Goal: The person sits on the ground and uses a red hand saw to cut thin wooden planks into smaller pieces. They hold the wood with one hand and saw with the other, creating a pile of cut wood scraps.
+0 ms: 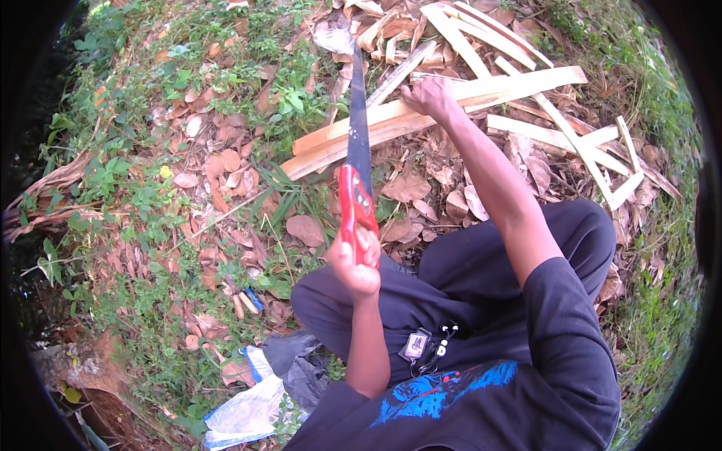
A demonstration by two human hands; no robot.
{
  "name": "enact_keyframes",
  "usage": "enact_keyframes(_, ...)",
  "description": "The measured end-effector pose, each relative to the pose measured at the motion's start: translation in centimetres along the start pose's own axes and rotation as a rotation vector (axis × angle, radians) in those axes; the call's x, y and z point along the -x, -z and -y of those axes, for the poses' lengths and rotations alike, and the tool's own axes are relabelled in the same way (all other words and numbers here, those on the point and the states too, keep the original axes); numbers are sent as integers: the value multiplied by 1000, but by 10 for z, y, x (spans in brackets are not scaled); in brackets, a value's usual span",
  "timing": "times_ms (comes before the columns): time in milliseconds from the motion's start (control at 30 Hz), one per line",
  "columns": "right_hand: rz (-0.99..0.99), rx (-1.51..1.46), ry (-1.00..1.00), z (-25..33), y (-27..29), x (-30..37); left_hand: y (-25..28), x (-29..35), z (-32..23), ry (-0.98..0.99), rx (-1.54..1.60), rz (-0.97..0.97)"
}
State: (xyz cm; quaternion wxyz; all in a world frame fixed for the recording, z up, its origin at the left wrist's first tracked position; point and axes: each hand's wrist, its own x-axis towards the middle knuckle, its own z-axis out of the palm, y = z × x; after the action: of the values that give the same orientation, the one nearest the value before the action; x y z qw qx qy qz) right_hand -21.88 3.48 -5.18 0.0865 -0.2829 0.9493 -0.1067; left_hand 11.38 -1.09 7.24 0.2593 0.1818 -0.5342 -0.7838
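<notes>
My left hand is wrapped round the red handle of a handsaw. Its long dark blade points away from me and lies across a pair of pale wooden strips near their left end. From this view I cannot tell whether the teeth have cut into the wood. Farther along, to the right of the blade, my right hand grips the strips from above, its fingertips partly hidden. The strips slant up to the right over other wood and dry leaves.
More pale wood strips lie crossed at the right and far side. Near my left knee are small hand tools, one with blue on it. A white and blue plastic sack sits close by. Dry leaves and grass cover the ground.
</notes>
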Motion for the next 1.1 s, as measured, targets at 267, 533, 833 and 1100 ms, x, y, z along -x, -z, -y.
enact_keyframes(267, -59, 90, 154, -9, -11, -10, -12, -23, 41, 76, -17, -24)
enact_keyframes(533, -17, 221, 183, -5, -10, -12, -16, -21, 47, 113, -51, 20)
enact_keyframes(833, 63, -38, 44, -8, -3, -11, -28, -11, 63, 73, -188, -33)
enact_keyframes(1100, 80, -90, -33, -11, -6, -11, -12, 28, 73, 27, -173, 82)
